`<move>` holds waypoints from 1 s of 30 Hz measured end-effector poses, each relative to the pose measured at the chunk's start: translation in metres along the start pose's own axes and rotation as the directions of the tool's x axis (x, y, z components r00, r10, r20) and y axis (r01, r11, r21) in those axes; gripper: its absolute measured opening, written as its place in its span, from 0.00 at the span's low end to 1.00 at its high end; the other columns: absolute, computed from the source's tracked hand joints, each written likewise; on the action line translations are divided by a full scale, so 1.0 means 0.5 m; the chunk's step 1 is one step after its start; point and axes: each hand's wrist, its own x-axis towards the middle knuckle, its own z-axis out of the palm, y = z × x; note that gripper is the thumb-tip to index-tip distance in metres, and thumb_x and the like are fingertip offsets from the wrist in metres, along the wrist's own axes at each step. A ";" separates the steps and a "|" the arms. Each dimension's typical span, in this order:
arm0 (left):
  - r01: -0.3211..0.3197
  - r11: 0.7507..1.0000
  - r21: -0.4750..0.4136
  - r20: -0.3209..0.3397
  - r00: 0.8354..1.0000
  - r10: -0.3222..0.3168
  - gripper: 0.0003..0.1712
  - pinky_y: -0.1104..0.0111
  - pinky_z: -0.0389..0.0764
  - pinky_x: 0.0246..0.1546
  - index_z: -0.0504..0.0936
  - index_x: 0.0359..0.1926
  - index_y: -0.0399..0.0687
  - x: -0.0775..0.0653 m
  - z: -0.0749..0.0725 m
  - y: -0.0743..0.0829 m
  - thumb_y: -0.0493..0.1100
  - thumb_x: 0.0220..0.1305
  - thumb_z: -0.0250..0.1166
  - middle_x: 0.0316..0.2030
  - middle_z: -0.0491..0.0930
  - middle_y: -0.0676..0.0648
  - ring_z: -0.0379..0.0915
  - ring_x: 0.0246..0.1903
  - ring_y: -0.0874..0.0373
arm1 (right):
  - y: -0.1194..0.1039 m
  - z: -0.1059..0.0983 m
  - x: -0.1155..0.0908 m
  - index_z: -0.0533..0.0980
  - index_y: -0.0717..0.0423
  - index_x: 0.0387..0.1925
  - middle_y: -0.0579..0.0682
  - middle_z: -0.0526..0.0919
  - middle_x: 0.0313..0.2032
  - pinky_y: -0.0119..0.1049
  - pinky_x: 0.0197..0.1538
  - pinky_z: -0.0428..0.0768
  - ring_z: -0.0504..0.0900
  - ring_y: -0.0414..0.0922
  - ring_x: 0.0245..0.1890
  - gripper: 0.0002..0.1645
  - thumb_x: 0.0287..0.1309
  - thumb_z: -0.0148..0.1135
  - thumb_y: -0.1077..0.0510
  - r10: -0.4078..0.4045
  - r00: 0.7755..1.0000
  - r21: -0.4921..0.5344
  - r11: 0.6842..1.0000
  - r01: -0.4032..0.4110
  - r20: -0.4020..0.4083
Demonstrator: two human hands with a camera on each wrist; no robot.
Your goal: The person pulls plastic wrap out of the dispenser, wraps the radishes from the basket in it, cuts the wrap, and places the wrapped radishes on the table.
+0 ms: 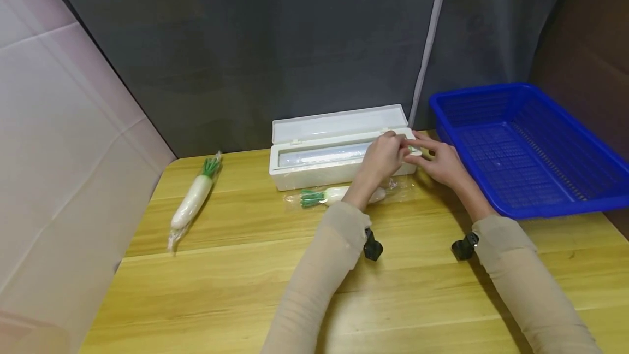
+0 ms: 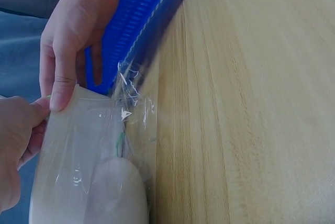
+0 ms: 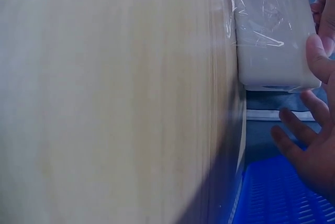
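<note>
A white cling film dispenser point(image 1: 319, 173) stands at the back of the table with its lid point(image 1: 339, 123) raised. Inside lies a roll of clear film point(image 1: 324, 154). My left hand point(image 1: 382, 154) is at the dispenser's right end, its fingertips pinching a small green-and-white piece that they mostly hide. My right hand point(image 1: 439, 163) holds the same end, thumb point(image 3: 318, 59) on the front upper edge, other fingers spread around the end. Close in front lies a film-wrapped white radish point(image 1: 336, 194) with green leaf stubs, partly covered by my left wrist.
A second wrapped radish point(image 1: 194, 201) lies at the left of the table. The blue plastic basket point(image 1: 530, 213) stands at the right, close beside my right hand. Behind the dispenser hangs a dark grey curtain point(image 1: 245, 59), and a pale cloth wall point(image 1: 64, 124) borders the left side.
</note>
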 end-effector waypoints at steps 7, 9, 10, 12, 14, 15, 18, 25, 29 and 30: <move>0.008 1.000 0.003 -0.014 1.000 -0.008 0.10 0.68 0.80 0.45 0.87 0.46 0.46 -0.006 -0.004 -0.005 0.45 0.71 0.65 0.42 0.82 0.49 0.81 0.42 0.56 | -0.005 0.006 0.003 0.79 0.54 0.62 0.55 0.68 0.71 0.63 0.61 0.72 0.67 0.64 0.68 0.29 0.61 0.72 0.50 -0.010 1.000 -0.016 1.000 0.010 0.000; 0.010 1.000 0.006 -0.015 1.000 -0.010 0.10 0.68 0.80 0.45 0.87 0.46 0.46 -0.008 -0.006 -0.007 0.45 0.71 0.65 0.42 0.82 0.49 0.81 0.42 0.56 | -0.007 0.007 0.003 0.79 0.54 0.62 0.55 0.68 0.70 0.62 0.60 0.72 0.69 0.64 0.67 0.29 0.61 0.72 0.49 -0.015 1.000 -0.030 0.999 0.015 -0.001; 0.013 1.000 0.006 -0.016 1.000 -0.013 0.10 0.68 0.80 0.45 0.87 0.46 0.46 -0.009 -0.007 -0.008 0.45 0.71 0.65 0.42 0.82 0.49 0.81 0.42 0.57 | -0.008 0.008 0.004 0.79 0.54 0.61 0.56 0.69 0.70 0.61 0.60 0.72 0.69 0.65 0.66 0.28 0.61 0.72 0.50 -0.021 1.000 -0.035 0.999 0.021 -0.002; 0.016 1.000 0.003 -0.019 1.000 -0.016 0.10 0.68 0.80 0.45 0.88 0.46 0.47 -0.010 -0.009 -0.011 0.45 0.71 0.65 0.42 0.82 0.49 0.81 0.41 0.57 | -0.009 0.010 0.006 0.80 0.53 0.61 0.56 0.69 0.70 0.61 0.59 0.73 0.70 0.65 0.65 0.28 0.61 0.72 0.50 -0.030 1.000 -0.036 0.999 0.030 -0.004; 0.020 1.000 0.002 -0.019 1.000 -0.020 0.09 0.68 0.80 0.44 0.88 0.46 0.47 -0.013 -0.010 -0.014 0.44 0.71 0.65 0.42 0.82 0.49 0.81 0.41 0.57 | -0.011 0.013 0.006 0.80 0.53 0.61 0.56 0.70 0.70 0.61 0.59 0.73 0.70 0.64 0.65 0.28 0.61 0.72 0.51 -0.038 0.999 -0.031 0.999 0.037 -0.006; 0.021 1.000 0.001 -0.018 1.000 -0.021 0.09 0.68 0.80 0.44 0.88 0.46 0.47 -0.014 -0.010 -0.016 0.44 0.71 0.66 0.42 0.82 0.49 0.81 0.41 0.57 | -0.011 0.015 0.007 0.80 0.53 0.61 0.56 0.70 0.69 0.61 0.59 0.74 0.71 0.64 0.65 0.27 0.61 0.72 0.51 -0.041 0.999 -0.027 0.999 0.041 -0.006; 0.024 1.000 -0.003 -0.009 1.000 -0.024 0.09 0.68 0.80 0.45 0.87 0.46 0.46 -0.018 -0.012 -0.021 0.44 0.71 0.66 0.42 0.82 0.49 0.81 0.41 0.57 | -0.012 0.020 0.007 0.80 0.52 0.61 0.56 0.70 0.69 0.61 0.58 0.74 0.71 0.64 0.65 0.27 0.61 0.72 0.51 -0.040 0.999 -0.023 0.999 0.040 -0.007; 0.036 0.999 -0.018 -0.040 0.999 -0.036 0.07 0.66 0.80 0.43 0.88 0.41 0.46 -0.033 -0.028 -0.041 0.43 0.70 0.66 0.39 0.82 0.49 0.81 0.40 0.56 | -0.013 0.007 0.007 0.80 0.54 0.60 0.56 0.70 0.69 0.61 0.60 0.73 0.69 0.62 0.67 0.27 0.60 0.73 0.53 -0.029 0.999 -0.002 1.000 0.029 -0.020; 0.021 0.999 -0.029 -0.052 0.998 -0.023 0.08 0.66 0.80 0.44 0.88 0.41 0.44 -0.043 -0.033 -0.052 0.43 0.70 0.66 0.39 0.82 0.48 0.81 0.40 0.56 | -0.010 -0.005 0.003 0.80 0.54 0.61 0.57 0.70 0.69 0.61 0.60 0.73 0.68 0.62 0.68 0.27 0.61 0.72 0.52 -0.012 1.000 -0.018 1.000 0.011 -0.020; 0.018 0.999 -0.031 -0.054 0.998 -0.020 0.08 0.66 0.80 0.44 0.88 0.41 0.44 -0.045 -0.033 -0.054 0.43 0.70 0.66 0.40 0.82 0.48 0.81 0.41 0.56 | -0.010 -0.006 0.002 0.80 0.54 0.61 0.57 0.70 0.69 0.61 0.61 0.73 0.68 0.62 0.68 0.27 0.61 0.72 0.52 -0.010 1.000 -0.019 1.000 0.010 -0.016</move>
